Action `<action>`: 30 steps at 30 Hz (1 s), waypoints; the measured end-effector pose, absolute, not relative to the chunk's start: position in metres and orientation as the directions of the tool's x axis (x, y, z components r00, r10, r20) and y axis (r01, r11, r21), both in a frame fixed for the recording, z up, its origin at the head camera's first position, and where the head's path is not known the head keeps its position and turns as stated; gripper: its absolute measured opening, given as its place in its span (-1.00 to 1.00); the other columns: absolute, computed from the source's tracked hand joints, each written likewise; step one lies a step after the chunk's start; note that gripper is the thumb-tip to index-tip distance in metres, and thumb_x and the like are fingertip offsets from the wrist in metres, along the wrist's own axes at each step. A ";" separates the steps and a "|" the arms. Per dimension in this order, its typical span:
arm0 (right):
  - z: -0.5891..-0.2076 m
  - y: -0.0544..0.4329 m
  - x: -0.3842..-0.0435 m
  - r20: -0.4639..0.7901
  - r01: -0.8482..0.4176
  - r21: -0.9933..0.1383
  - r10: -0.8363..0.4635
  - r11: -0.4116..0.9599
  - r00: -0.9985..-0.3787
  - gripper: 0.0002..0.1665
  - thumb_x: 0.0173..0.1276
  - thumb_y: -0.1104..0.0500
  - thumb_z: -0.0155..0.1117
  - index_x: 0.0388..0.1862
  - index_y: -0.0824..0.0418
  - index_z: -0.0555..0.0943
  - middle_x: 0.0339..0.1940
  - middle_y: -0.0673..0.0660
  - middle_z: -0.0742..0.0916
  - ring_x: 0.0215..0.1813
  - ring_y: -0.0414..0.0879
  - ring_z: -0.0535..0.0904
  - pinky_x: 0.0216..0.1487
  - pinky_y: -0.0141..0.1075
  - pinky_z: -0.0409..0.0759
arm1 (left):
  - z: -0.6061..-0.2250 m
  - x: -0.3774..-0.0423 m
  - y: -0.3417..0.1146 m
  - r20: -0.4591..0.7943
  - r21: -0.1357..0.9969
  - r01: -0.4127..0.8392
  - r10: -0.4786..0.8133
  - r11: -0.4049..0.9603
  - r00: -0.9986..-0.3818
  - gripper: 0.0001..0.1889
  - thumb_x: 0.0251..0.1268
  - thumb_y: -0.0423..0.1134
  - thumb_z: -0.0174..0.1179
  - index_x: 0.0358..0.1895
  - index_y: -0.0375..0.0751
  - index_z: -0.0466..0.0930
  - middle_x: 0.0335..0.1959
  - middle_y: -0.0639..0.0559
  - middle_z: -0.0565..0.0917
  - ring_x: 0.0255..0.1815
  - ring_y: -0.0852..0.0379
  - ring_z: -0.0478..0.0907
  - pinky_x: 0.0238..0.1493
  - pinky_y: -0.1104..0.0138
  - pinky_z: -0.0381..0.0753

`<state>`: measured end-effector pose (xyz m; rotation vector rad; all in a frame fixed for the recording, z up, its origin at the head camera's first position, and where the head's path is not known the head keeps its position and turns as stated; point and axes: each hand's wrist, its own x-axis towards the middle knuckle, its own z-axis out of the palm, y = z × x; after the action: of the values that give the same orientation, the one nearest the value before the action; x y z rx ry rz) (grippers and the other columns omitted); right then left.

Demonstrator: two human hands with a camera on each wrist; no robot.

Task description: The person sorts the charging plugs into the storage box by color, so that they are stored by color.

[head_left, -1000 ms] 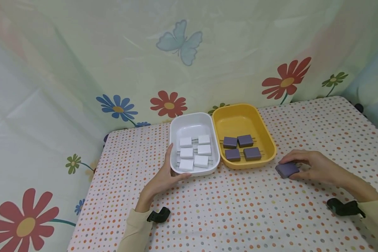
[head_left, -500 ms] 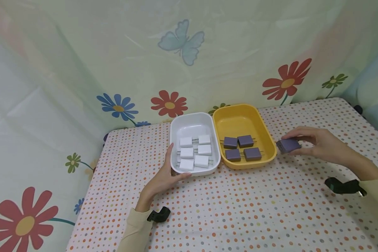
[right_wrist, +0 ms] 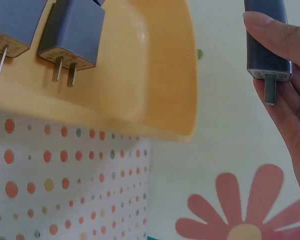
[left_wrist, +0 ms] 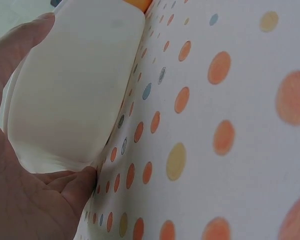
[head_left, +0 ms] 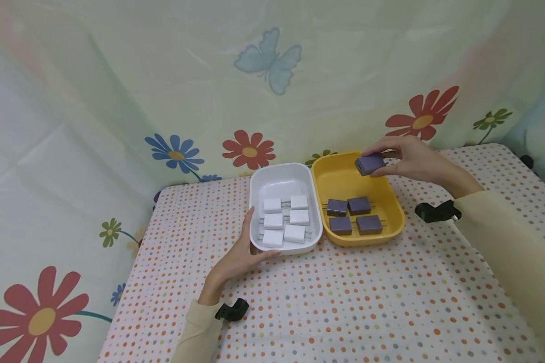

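My right hand (head_left: 409, 159) pinches a purple plug-in charger (head_left: 370, 164) between thumb and fingers, above the far right part of the yellow tray (head_left: 392, 201). In the right wrist view, a metal prong sticks out of this charger (right_wrist: 268, 45). Several purple chargers (head_left: 369, 225) lie in the near half of the yellow tray. To its left stands a white tray (head_left: 277, 174) with several white chargers (head_left: 295, 233) inside. My left hand (head_left: 240, 257) spreads round the near left corner of the white tray, thumb at the front, fingers along the side; the left wrist view shows its outer wall (left_wrist: 75, 85).
A dotted cloth (head_left: 327, 302) covers the table. Behind the trays hangs a pale curtain (head_left: 186, 75) printed with flowers and a butterfly. The two trays stand side by side, rims right against each other.
My right hand has lifted the purple charger from the cloth right of the yellow tray and carried it left and away, over that tray. My left hand stays at the white tray.
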<state>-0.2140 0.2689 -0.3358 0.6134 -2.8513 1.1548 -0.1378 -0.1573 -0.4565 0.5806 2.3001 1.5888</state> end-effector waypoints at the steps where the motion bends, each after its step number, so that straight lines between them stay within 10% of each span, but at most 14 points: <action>1: -0.337 0.265 -0.217 0.139 -0.356 -0.673 -0.362 0.649 -0.922 -0.45 0.22 0.46 0.56 0.21 0.34 0.69 0.17 0.30 0.70 0.16 0.13 0.60 0.36 -0.10 0.52 | -0.457 -0.138 -0.157 -0.009 0.935 0.162 0.478 0.315 -0.878 0.29 0.31 -0.19 0.49 0.71 0.15 -0.52 0.72 0.03 -0.06 0.65 0.04 0.07 0.57 -0.04 0.06; 7: -0.353 0.248 -0.237 0.060 -0.331 -0.667 -0.395 0.667 -0.917 -0.50 0.26 0.53 0.48 0.20 0.48 0.63 0.16 0.43 0.65 0.21 0.35 0.53 0.34 0.28 0.44 | -0.455 -0.137 -0.158 -0.014 0.932 0.158 0.471 0.325 -0.882 0.31 0.31 -0.18 0.50 0.71 0.15 -0.53 0.72 0.03 -0.05 0.65 0.05 0.09 0.58 -0.03 0.07; 30: -0.386 0.222 -0.259 -0.212 -0.247 -0.544 -0.416 0.802 -0.884 -0.65 0.20 0.52 0.48 -0.02 0.50 0.66 -0.06 0.37 0.72 -0.01 0.22 0.58 0.22 0.16 0.55 | -0.458 -0.137 -0.159 -0.017 0.935 0.154 0.475 0.320 -0.880 0.31 0.30 -0.17 0.50 0.71 0.15 -0.53 0.72 0.03 -0.07 0.65 0.04 0.07 0.58 -0.03 0.05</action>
<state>-0.2585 0.2223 -0.3858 0.6229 -3.2876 0.9134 -0.1367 -0.1588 -0.4579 0.5672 2.3008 1.5801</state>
